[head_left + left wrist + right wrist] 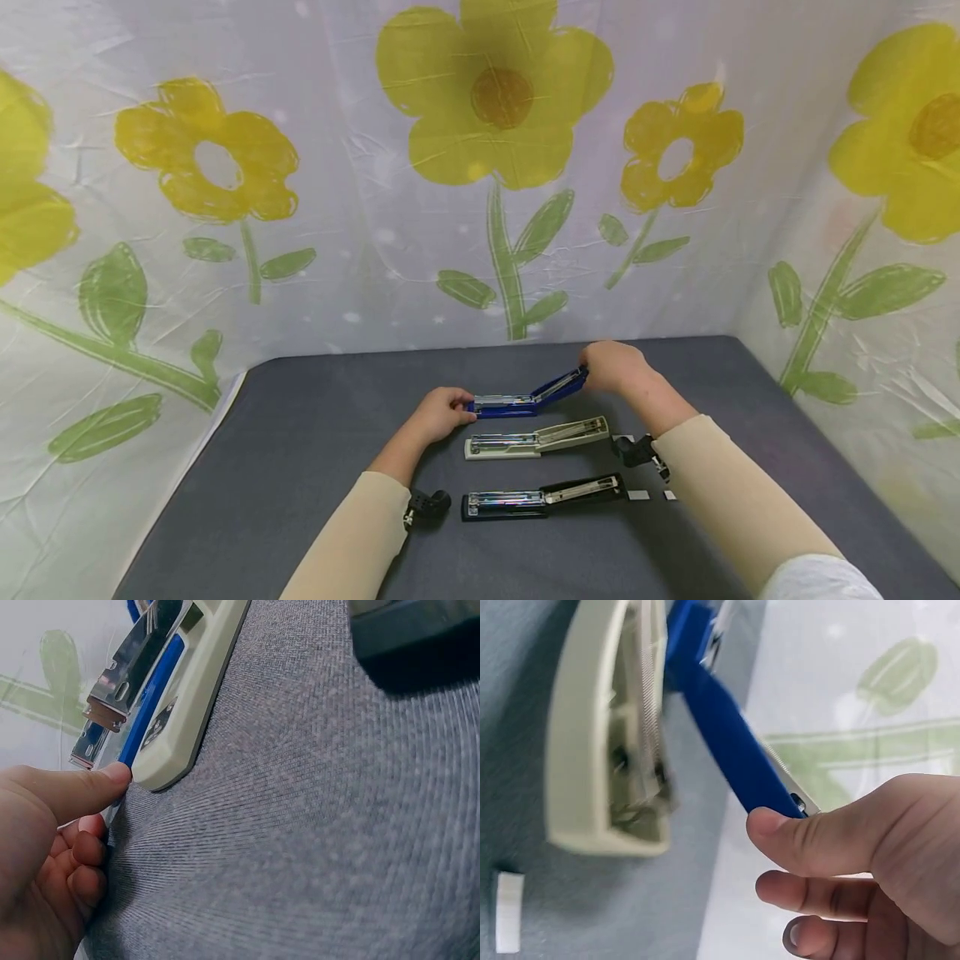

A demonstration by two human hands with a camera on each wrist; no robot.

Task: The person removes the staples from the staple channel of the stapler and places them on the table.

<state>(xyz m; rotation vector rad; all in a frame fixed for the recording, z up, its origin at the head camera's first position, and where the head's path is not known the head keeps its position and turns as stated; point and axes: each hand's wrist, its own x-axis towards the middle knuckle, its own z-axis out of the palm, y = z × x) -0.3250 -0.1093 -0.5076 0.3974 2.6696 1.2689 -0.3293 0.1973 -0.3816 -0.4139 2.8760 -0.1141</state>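
Note:
A blue stapler point(506, 407) lies unfolded at the back of the dark table, its top arm tilted up to the right. My left hand point(442, 412) pinches the left end of its base; in the left wrist view the thumb point(90, 787) presses on the blue edge. At the other end, my right hand point(617, 367) pinches the tip of the raised blue arm point(739, 750) between thumb and fingers. Just in front rests a cream stapler point(502, 446), also unfolded. Nearest to me is a black stapler point(506, 504), opened out the same way.
Small white pieces lie right of the staplers, one beside the black stapler's tip point(637, 495) and another white piece point(510, 911) near the cream one. A curtain with yellow flowers point(337, 275) hangs behind the grey table cover point(300, 483). Black wrist cameras point(429, 505) sit on both forearms.

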